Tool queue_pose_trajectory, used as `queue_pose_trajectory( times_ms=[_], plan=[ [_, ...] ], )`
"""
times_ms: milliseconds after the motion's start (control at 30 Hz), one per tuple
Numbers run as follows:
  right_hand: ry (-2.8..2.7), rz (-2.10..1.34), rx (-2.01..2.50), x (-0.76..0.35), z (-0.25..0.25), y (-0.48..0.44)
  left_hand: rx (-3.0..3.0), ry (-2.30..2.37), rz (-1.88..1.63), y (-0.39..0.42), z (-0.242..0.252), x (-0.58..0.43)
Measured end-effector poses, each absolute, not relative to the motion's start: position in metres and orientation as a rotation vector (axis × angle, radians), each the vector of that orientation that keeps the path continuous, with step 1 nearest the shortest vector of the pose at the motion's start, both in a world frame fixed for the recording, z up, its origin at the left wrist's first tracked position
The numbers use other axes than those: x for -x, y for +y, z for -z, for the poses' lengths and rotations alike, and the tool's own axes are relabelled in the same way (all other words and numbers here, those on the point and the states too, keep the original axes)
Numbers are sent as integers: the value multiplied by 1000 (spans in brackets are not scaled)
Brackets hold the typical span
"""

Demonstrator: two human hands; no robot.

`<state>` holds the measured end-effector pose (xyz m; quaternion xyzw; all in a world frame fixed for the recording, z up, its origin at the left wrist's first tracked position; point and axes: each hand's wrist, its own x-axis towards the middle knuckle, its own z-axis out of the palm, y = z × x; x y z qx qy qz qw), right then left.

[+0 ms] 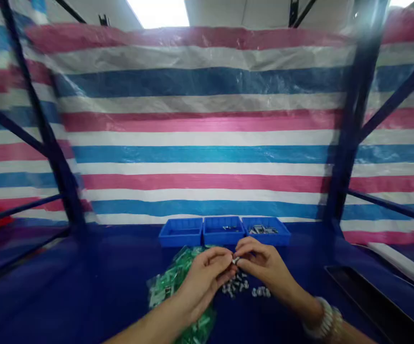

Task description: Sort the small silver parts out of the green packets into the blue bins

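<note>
Both hands meet over the blue table, just in front of the bins. My left hand (209,277) pinches a small silvery metal piece (235,260) between thumb and fingertips. From the other side my right hand (260,263) has its thumb and fingers closed on the same piece. Its exact kind is too small to make out. Under the hands lies a loose pile of small shiny metal parts (234,285), with a smaller cluster (261,292) to its right. A clear plastic bag (173,274) with green and silvery contents lies beneath and beside my left forearm.
Three blue plastic bins stand in a row behind the hands: a left one (180,241), a middle one (223,238) with a few metal pieces, and a right one (282,239) with more. A dark flat tray-like object (375,296) and a white strip (402,262) lie right. Dark posts flank the table.
</note>
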<state>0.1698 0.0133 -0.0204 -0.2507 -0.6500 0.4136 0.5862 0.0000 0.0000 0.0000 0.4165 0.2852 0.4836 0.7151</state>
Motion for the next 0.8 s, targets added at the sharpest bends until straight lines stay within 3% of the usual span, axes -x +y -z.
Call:
queue_pose_trajectory(
  times_ms=[167,433,600,800],
  plan=[
    [-1512,-953,634,-168,23,8,-951,650,-1098,-1,2,2],
    [-1221,-1480,712,-159,30,4,-1755,753,-1383,2,1,4],
    [-1334,-1382,779,-162,31,6,-2032,724,-1429,0,7,7],
    [-1423,-1112,734,-167,25,3,-1734,705,-1346,-2,10,2]
  ],
)
